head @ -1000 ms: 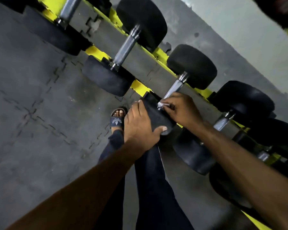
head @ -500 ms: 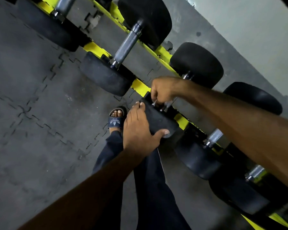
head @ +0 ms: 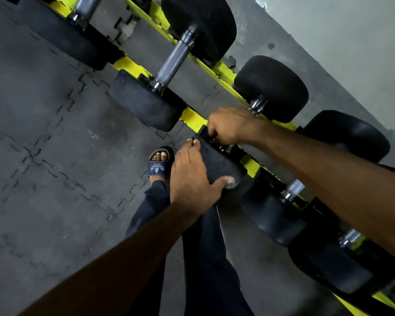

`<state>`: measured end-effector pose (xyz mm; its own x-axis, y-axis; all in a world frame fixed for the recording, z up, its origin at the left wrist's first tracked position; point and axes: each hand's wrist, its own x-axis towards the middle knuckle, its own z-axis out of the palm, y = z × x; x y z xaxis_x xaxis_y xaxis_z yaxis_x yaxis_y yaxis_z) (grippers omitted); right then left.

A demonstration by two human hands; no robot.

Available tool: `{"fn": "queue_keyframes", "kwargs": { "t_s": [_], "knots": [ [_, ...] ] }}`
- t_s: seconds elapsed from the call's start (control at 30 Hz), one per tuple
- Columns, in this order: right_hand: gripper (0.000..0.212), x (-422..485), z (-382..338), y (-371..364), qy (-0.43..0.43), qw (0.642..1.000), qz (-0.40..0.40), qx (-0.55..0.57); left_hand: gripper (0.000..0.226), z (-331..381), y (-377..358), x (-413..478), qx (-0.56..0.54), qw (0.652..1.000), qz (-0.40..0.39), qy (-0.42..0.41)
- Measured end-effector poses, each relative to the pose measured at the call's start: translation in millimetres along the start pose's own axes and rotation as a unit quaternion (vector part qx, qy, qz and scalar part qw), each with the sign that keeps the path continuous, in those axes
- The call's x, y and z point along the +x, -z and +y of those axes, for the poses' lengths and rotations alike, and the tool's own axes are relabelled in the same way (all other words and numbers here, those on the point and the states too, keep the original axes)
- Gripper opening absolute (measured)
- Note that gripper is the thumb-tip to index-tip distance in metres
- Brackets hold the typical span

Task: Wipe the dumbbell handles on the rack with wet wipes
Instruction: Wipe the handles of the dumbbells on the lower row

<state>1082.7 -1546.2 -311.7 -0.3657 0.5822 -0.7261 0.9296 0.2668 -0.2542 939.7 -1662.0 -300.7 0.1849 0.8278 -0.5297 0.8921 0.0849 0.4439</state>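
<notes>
Head: L hand [head: 192,179], R hand [head: 228,126] grip 1 dumbbell [head: 217,164]; trefoil-logo slide [head: 157,169] (navy).

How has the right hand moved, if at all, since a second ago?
Yes: the right hand has slid from beside the near dumbbell head up over the handle, toward the far dumbbell head.

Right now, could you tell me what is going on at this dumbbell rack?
A person stands at the yellow rack, working on one dumbbell. Their left hand grips its near head, thumb across the face, steadying it. The right hand has its fingers curled round the handle, apparently to wipe it. No wipe shows; if there is one, that hand hides it. The neighbouring dumbbells lie untouched on the rack.
</notes>
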Motion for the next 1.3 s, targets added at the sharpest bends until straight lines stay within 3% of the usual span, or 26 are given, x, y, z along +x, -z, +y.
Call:
{"fn": "queue_keyframes", "kwargs": {
  "t_s": [0.13,0.2,0.27,0.37,0.47,0.53,0.73,0.9,0.97,1.1,1.2,1.27,1.3],
  "knots": [
    [0.012,-33,19,-32,0.041,0.991,0.115,0.061,0.117,1,-1,-3,-0.013,1.000,0.005,0.002],
    [0.019,-50,24,-59,-0.019,0.964,0.174,0.201,0.116,2,-2,-5,-0.027,1.000,0.008,0.010],
    [0.013,-57,22,-82,-0.142,0.893,0.220,0.365,0.115,3,-3,-6,-0.036,0.999,0.008,0.018],
    [0.017,-47,16,-111,-0.315,0.788,0.205,0.487,0.115,3,-3,-5,-0.044,0.999,0.007,0.028],
    [0.016,-33,17,-122,-0.329,0.650,0.195,0.657,0.114,5,0,-4,-0.047,0.998,0.001,0.033],
    [0.022,-29,21,-124,-0.303,0.607,0.174,0.714,0.112,5,1,-4,-0.053,0.998,0.004,0.033],
    [0.026,-22,40,-128,-0.191,0.626,0.072,0.752,0.113,8,2,-5,-0.069,0.997,0.005,0.037],
    [0.044,-17,46,-119,-0.114,0.681,0.013,0.724,0.112,10,2,-7,-0.076,0.996,0.015,0.036],
    [0.042,-16,45,-119,-0.120,0.695,0.011,0.709,0.112,9,2,-7,-0.076,0.996,0.011,0.038],
    [0.016,-32,42,-129,-0.199,0.660,0.092,0.718,0.112,9,2,-7,-0.065,0.997,0.015,0.033],
    [0.020,-54,31,-135,-0.216,0.642,0.181,0.713,0.112,9,1,-6,-0.063,0.997,0.016,0.035],
    [0.026,-63,20,-133,-0.183,0.660,0.249,0.684,0.111,8,0,-7,-0.065,0.997,0.015,0.036],
    [0.026,-65,17,-130,-0.158,0.691,0.288,0.644,0.111,9,-1,-7,-0.065,0.997,0.015,0.036]
  ]
}}
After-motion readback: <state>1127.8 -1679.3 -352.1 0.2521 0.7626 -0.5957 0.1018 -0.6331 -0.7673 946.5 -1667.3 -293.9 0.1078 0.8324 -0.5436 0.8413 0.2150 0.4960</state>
